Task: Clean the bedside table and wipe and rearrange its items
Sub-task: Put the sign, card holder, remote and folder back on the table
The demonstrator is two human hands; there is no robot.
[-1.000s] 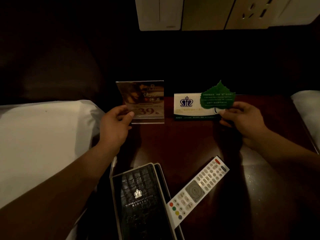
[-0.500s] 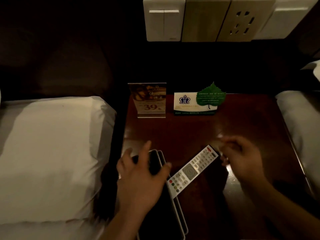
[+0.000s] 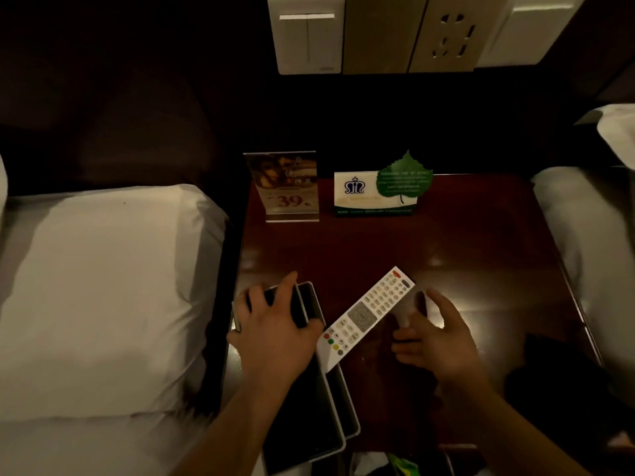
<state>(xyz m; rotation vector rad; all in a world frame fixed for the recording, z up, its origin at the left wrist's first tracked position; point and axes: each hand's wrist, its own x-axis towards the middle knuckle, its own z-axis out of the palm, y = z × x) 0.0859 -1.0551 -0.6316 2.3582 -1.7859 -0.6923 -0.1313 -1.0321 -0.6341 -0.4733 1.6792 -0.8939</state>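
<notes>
Both hands apart | left hand (image 3: 275, 333) spread flat on black folder (image 3: 309, 417) | right hand (image 3: 436, 341) loose beside remote (image 3: 367, 312) (fingers blurred)

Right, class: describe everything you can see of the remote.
The remote is slim, white, plastic-looking: pale keys, a grey round pad midway, a red key at the far end, coloured keys at the near end. It lies diagonally on the table, near end over the edge of the folder. The right hand is beside it; contact is unclear.
</notes>
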